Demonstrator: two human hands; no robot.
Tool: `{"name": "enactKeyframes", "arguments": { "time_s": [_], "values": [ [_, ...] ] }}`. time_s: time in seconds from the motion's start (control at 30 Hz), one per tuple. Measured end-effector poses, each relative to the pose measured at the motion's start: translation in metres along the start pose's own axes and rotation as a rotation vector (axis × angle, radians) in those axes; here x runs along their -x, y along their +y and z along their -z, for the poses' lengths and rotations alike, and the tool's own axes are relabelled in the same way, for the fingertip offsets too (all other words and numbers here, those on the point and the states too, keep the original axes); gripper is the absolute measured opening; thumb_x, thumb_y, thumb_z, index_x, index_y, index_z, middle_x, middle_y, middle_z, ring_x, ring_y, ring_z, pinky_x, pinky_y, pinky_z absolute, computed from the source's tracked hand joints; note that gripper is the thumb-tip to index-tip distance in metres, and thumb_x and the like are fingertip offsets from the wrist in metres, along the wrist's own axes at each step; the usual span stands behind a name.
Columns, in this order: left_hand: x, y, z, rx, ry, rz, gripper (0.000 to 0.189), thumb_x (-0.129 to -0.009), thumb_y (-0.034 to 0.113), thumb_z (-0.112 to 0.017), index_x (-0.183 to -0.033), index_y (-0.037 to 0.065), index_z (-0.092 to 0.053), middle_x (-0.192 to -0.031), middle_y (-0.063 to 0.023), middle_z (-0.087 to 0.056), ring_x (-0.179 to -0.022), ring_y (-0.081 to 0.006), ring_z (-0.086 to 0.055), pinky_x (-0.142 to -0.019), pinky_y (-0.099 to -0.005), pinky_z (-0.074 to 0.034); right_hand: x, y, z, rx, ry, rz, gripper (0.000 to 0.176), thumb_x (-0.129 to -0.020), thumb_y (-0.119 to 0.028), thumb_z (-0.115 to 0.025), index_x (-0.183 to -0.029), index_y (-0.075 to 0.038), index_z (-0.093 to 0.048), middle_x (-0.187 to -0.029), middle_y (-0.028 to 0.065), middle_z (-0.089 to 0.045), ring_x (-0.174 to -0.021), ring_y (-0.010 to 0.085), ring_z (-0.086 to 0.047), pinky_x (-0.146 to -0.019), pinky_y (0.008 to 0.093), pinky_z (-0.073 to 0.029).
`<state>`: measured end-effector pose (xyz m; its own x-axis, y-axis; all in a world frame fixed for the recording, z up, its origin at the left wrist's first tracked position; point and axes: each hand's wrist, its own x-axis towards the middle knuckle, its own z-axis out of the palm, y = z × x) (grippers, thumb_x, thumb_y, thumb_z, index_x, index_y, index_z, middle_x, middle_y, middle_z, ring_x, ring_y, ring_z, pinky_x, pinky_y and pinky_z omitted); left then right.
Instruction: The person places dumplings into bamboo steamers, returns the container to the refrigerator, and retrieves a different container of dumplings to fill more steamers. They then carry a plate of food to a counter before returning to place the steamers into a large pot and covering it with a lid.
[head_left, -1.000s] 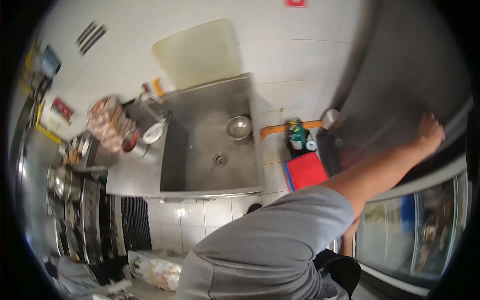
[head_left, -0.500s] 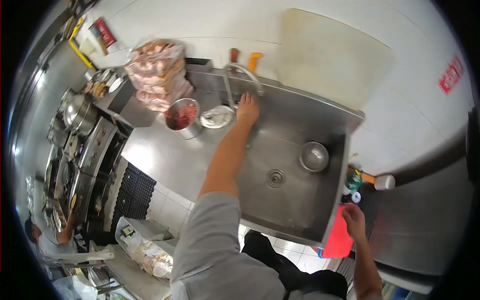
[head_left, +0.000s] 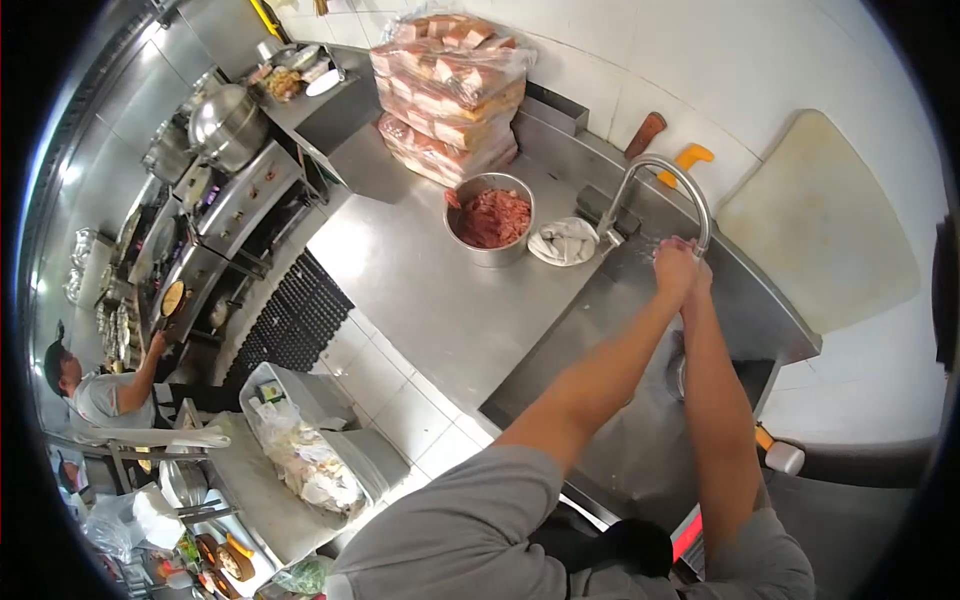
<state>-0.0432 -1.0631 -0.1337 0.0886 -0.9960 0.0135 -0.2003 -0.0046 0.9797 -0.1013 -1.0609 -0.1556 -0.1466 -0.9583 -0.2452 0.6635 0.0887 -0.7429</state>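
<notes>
Under the spout of the curved tap (head_left: pixel 660 165), my left hand (head_left: pixel 676 265) and my right hand (head_left: pixel 703 278) are pressed together over the sink (head_left: pixel 625 455). Water splashes beside the fingers. My left fingers look curled against my right hand; the right fingers are mostly hidden behind the left. A white cloth in a shallow dish (head_left: pixel 563 242) lies left of the tap base. Farther left stands a metal pot (head_left: pixel 490 255) with raw minced meat (head_left: pixel 495 218) inside. My right forearm partly covers a metal bowl (head_left: pixel 676 372) in the sink.
Bagged meat slabs (head_left: pixel 450 95) are stacked behind the pot. Two handles, brown (head_left: pixel 645 134) and orange (head_left: pixel 687 163), stick up behind the tap. A pale cutting board (head_left: pixel 820 225) leans on the wall. At left, a person (head_left: pixel 115 390) holds a pan by the stove. A waste bin (head_left: pixel 275 385) stands below.
My right hand has come from beside the red container to join my left hand under the spout. Water now splashes there. The view has turned left.
</notes>
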Motion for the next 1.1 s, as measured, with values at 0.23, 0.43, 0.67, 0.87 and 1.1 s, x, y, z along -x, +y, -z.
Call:
{"name": "enactKeyframes", "arguments": {
  "time_s": [0.23, 0.43, 0.67, 0.87, 1.1],
  "values": [
    [0.016, -0.004, 0.024, -0.262, -0.098, -0.222, 0.017, -0.083, 0.014, -0.062, -0.093, -0.001, -0.062, -0.096, -0.0253, -0.067, -0.091, -0.043, -0.066, -0.08, -0.0496, -0.053, -0.002, 0.019, 0.054, 0.684, 0.353, 0.196, 0.009, -0.088, -0.005, -0.054, -0.087, -0.005, -0.063, -0.09, 0.0125, -0.065, -0.08, 0.0189, -0.063, -0.067, 0.0366, -0.051],
    [0.092, -0.101, 0.1, -0.673, -0.287, 0.046, 0.016, -0.087, 0.017, -0.06, -0.093, 0.004, -0.066, -0.095, -0.0193, -0.069, -0.093, -0.0373, -0.067, -0.08, -0.0463, -0.054, -0.02, 0.095, 0.043, 1.302, 0.141, 0.086, 0.012, -0.083, -0.005, -0.056, -0.092, -0.007, -0.065, -0.092, 0.0067, -0.064, -0.09, 0.0211, -0.06, -0.083, 0.035, -0.047],
    [0.296, -0.111, 0.211, -0.945, -0.325, -0.102, 0.022, -0.084, 0.02, -0.058, -0.101, 0.009, -0.068, -0.109, -0.0128, -0.065, -0.107, -0.03, -0.059, -0.089, -0.0437, -0.045, -0.216, 0.153, 0.047, -0.308, -0.296, -0.399, 0.018, -0.101, -0.015, -0.042, -0.097, 0.0, -0.052, -0.082, 0.0097, -0.052, -0.076, 0.0199, -0.051, -0.07, 0.0371, -0.044],
    [0.42, -0.094, 0.3, -0.621, -0.025, 0.409, 0.027, -0.094, 0.027, -0.056, -0.096, 0.001, -0.059, -0.088, -0.0233, -0.067, -0.086, -0.0437, -0.065, -0.076, -0.054, -0.05, -0.173, 0.158, 0.066, 0.279, -0.083, -0.187, 0.042, -0.101, -0.029, -0.053, -0.121, 0.008, -0.057, -0.119, 0.0177, -0.062, -0.106, 0.0244, -0.062, -0.096, 0.0354, -0.05],
    [0.641, -0.092, 0.41, -0.839, 0.385, 0.735, 0.058, -0.086, 0.063, -0.056, -0.097, 0.009, -0.07, -0.098, -0.0152, -0.068, -0.098, -0.0345, -0.063, -0.086, -0.0444, -0.05, -0.019, 0.157, 0.1, 1.954, -0.351, 0.398, 0.033, -0.092, -0.016, -0.058, -0.121, 0.0, -0.059, -0.118, 0.0216, -0.062, -0.113, 0.0355, -0.059, -0.099, 0.0431, -0.045]
  ]
}}
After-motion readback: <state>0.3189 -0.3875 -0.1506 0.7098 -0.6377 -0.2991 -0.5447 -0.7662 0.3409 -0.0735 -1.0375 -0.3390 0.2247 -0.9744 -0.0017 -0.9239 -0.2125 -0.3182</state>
